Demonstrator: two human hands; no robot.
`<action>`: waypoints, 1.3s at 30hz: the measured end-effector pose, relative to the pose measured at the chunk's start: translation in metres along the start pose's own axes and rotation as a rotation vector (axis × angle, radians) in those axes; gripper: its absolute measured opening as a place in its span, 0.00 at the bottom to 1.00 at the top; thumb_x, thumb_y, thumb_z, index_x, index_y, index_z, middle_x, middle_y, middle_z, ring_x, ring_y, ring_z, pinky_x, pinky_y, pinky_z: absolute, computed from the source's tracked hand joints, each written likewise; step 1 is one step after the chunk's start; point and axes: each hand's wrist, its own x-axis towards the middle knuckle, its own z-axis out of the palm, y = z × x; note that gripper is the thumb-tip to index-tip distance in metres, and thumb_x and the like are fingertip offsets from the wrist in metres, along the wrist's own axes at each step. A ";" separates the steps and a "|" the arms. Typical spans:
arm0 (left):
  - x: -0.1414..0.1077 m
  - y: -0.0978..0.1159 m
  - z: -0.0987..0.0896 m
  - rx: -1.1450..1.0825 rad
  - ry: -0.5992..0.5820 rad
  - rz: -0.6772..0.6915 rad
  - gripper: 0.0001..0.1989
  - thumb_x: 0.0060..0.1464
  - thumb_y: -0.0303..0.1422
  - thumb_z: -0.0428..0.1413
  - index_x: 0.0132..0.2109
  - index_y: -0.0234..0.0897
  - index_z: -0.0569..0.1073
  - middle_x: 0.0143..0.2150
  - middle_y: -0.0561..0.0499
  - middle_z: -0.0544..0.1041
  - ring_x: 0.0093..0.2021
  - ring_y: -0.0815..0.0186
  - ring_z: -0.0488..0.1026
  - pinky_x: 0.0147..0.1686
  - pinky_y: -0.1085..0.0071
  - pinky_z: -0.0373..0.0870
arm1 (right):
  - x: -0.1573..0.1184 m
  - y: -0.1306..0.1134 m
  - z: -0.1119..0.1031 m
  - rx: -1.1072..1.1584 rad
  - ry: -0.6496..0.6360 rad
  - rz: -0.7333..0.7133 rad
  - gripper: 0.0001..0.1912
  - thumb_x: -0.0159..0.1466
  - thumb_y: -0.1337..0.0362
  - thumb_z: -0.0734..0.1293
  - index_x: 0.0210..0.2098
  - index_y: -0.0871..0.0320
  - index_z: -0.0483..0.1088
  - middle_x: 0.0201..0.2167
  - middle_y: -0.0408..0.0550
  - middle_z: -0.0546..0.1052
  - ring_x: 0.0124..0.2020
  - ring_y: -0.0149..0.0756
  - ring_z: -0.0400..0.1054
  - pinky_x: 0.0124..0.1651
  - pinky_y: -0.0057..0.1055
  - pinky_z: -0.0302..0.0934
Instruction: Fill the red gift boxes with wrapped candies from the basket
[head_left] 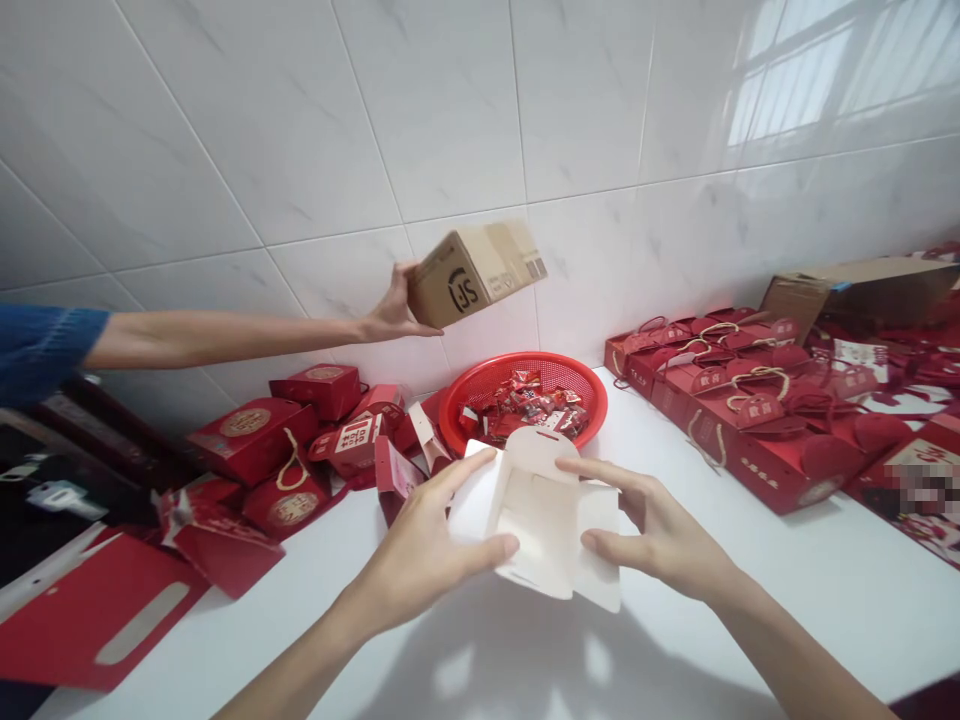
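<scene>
Between my two hands is a small gift box (pixel 536 510) with its flaps spread and its white inside facing me. My left hand (pixel 431 535) grips it by the left flap, thumb on the inner side. With thumb and fingers, my right hand (pixel 649 525) pinches the flap on the right. Just behind the box stands a red plastic basket (pixel 450 405) holding small wrapped candies (pixel 525 405). Above that basket, another person's hand (pixel 397 305), reaching in from the left, holds a brown cardboard box (pixel 480 275), tilted.
Several folded red gift boxes (pixel 251 440) lie heaped at left, beside a flat red bag (pixel 101 610). Rows of closed red boxes with rope handles (pixel 750 420) stand at right. A larger cardboard carton (pixel 795 300) sits behind them, near the tiled wall (pixel 465 110).
</scene>
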 end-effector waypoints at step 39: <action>0.217 -0.065 0.037 0.403 -0.206 0.198 0.33 0.43 0.29 0.64 0.60 0.41 0.74 0.60 0.43 0.76 0.60 0.45 0.71 0.62 0.54 0.64 | 0.190 0.097 -0.026 0.181 0.396 0.067 0.06 0.51 0.63 0.70 0.30 0.57 0.73 0.28 0.45 0.78 0.28 0.35 0.72 0.29 0.29 0.66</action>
